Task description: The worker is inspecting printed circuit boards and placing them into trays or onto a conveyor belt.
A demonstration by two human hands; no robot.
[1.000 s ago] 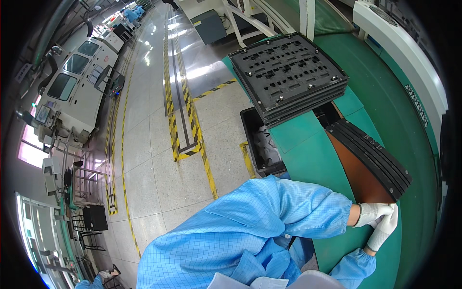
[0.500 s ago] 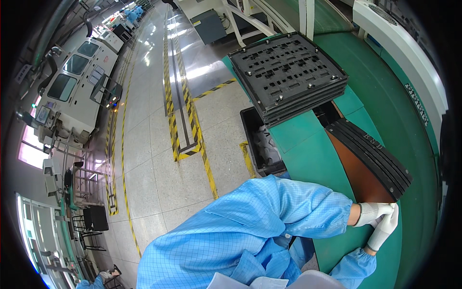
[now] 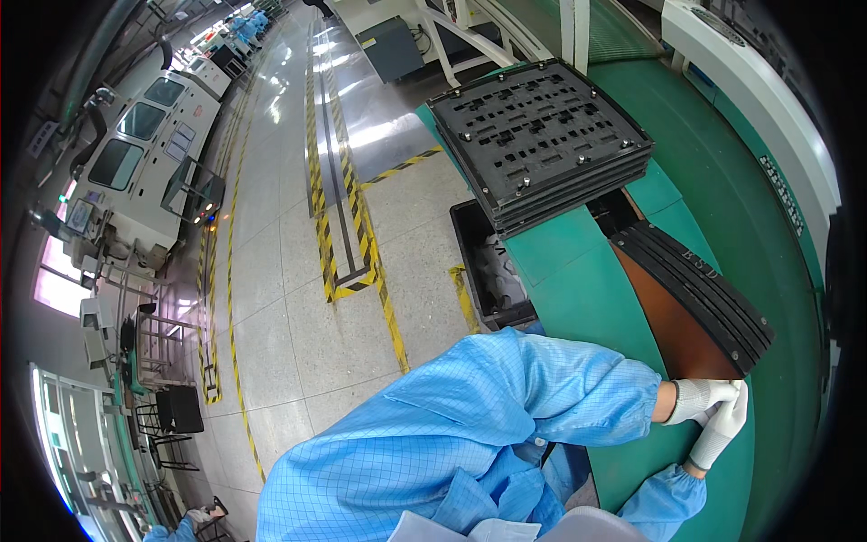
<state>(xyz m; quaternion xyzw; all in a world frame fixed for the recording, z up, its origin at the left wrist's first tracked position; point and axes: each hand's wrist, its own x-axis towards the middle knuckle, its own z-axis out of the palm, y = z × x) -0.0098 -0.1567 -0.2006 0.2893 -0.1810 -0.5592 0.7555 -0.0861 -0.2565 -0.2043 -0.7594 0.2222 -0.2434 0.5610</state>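
Observation:
Both my hands wear white knit gloves and meet at the near end of a stack of dark trays (image 3: 700, 285) with a brown face (image 3: 673, 330), tilted on the green bench (image 3: 578, 280). My left hand (image 3: 704, 397) comes in from the left, its fingers closed and close against the stack's near corner. My right hand (image 3: 725, 422) rises from below, its fingers closed together and touching the left glove. Whatever lies between the fingers is too small or hidden to make out.
A stack of black slotted trays (image 3: 542, 126) with silver posts stands at the bench's far end. Below the bench's left edge is a black bin (image 3: 492, 271) with pale pieces. White machine housing (image 3: 768, 99) runs along the right. Yellow-black tape (image 3: 348, 287) marks the floor.

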